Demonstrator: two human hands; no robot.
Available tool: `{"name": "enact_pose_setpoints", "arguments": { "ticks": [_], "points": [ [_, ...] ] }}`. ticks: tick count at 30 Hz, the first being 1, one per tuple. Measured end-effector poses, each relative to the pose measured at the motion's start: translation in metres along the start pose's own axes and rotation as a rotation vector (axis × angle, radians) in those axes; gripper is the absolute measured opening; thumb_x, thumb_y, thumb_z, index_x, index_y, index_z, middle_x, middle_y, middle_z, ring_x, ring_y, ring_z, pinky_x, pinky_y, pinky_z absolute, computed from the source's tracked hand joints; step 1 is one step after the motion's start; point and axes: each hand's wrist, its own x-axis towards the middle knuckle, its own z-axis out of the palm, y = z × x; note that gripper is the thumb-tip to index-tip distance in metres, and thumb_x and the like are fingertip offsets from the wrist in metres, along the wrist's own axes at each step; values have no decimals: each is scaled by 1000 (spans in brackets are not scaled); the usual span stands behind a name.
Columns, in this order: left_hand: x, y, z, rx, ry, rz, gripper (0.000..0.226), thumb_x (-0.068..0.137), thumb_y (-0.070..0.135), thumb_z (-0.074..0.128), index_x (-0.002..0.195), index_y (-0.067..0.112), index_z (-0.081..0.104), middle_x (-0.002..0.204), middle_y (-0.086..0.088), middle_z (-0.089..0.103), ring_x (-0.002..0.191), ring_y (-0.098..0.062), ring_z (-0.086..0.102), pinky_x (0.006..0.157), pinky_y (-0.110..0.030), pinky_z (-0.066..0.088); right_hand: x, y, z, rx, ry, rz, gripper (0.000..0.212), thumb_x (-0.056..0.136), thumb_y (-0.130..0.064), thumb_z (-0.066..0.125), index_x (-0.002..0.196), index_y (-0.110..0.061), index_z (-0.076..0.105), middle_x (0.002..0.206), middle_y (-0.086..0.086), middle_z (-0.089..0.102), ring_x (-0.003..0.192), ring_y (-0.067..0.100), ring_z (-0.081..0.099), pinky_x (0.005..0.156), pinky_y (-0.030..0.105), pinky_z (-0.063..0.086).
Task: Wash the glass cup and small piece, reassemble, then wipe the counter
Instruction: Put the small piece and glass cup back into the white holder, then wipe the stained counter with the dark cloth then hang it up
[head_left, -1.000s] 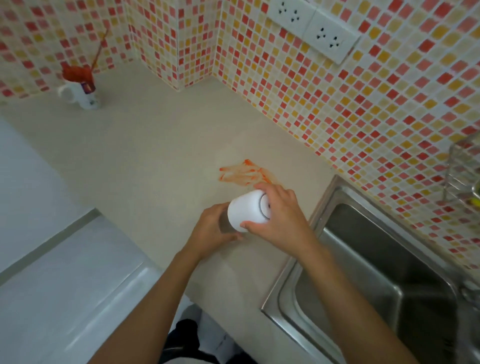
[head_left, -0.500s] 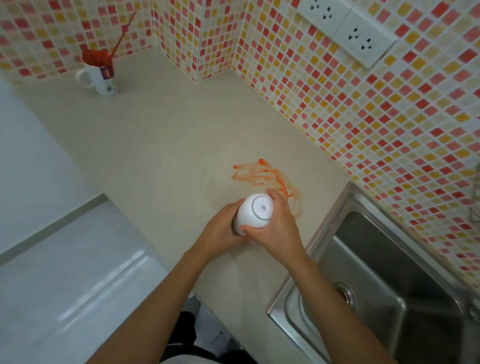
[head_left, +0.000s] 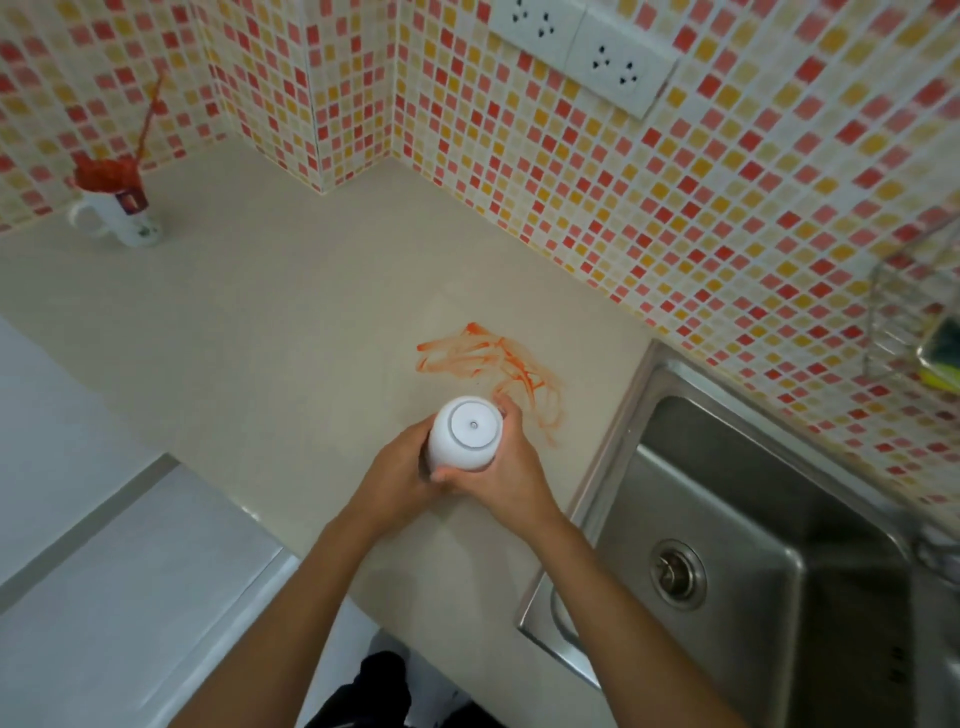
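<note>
Both hands, left (head_left: 397, 480) and right (head_left: 506, 467), grip a smooth, white, rounded cup (head_left: 464, 434) above the matte beige table (head_left: 260, 338), just beside streaky orange smears (head_left: 493, 366).

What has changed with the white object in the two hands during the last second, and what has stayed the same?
The white object has been turned upright: a second ago it lay tilted on its side, and now its round end faces the camera. The left hand and the right hand have kept their grip on it throughout, above the counter. The orange smear and the mug near the wall are unchanged.
</note>
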Motion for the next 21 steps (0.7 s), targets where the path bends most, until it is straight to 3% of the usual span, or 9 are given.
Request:
{"name": "enact_pose_setpoints", "arguments": {
  "ticks": [2, 3, 5, 7, 11, 16, 18, 21],
  "points": [
    [-2, 4, -13, 65, -67, -65, 89, 73, 34, 74, 149, 22, 29, 151, 8, 35, 137, -9, 37, 113, -28, 30, -7, -3, -14, 15, -21, -35, 139, 49, -54, 89, 151, -33, -3, 158, -11, 16, 143, 1, 16, 114, 19, 19],
    [-2, 7, -23, 68, -61, -124, 93, 77, 23, 74, 152, 18, 20, 155, 6, 28, 142, -13, 29, 116, -30, 24, -12, -6, -27, 21, 9, -45, 138, 53, -57, 86, 151, -33, -8, 159, -16, 4, 143, -5, 6, 114, 17, 13],
    [2, 17, -44, 16, 45, -145, 89, 83, 2, 68, 153, 17, 15, 155, 6, 24, 144, -18, 26, 117, -32, 22, -24, -12, -62, 15, 150, -73, 118, 68, -54, 79, 153, -32, -1, 158, -17, 7, 143, -6, 6, 114, 18, 13],
    [15, 49, -53, 23, 174, -61, 84, 86, -2, 64, 152, 16, 16, 155, 3, 26, 143, -19, 29, 114, -30, 22, -38, -13, -109, -5, 357, -108, 92, 81, -45, 73, 152, -29, 17, 157, -11, 21, 142, 0, 19, 116, 26, 21],
    [55, 158, -7, 107, 245, 244, 75, 91, 17, 63, 152, 13, 20, 157, -3, 26, 140, -10, 24, 112, -22, 19, -66, -4, -218, -15, 729, -182, 57, 90, -30, 66, 141, -26, 40, 145, -7, 44, 134, 8, 40, 111, 37, 36],
    [74, 286, 112, 241, 75, 666, 63, 101, 43, 31, 154, 18, 8, 161, 4, 1, 148, -10, -2, 121, -32, 4, -99, 17, -338, -69, 1107, -165, 41, 93, -17, 60, 133, -18, 50, 131, 0, 54, 120, 11, 51, 102, 32, 44],
    [79, 324, 156, 317, 52, 785, 59, 103, 44, 21, 153, 20, 0, 159, 6, -9, 147, -10, -12, 119, -30, -5, -104, 30, -377, -119, 1153, -75, 39, 94, -17, 58, 132, -15, 51, 130, 2, 55, 119, 15, 52, 100, 29, 44],
    [92, 358, 210, 558, 60, 917, 59, 101, 48, 4, 150, 16, -1, 158, -2, -6, 147, -16, -8, 117, -33, -9, -92, 61, -424, -230, 996, 170, 50, 94, -26, 58, 139, -12, 43, 137, 8, 52, 125, 24, 49, 100, 33, 41]
  ]
}}
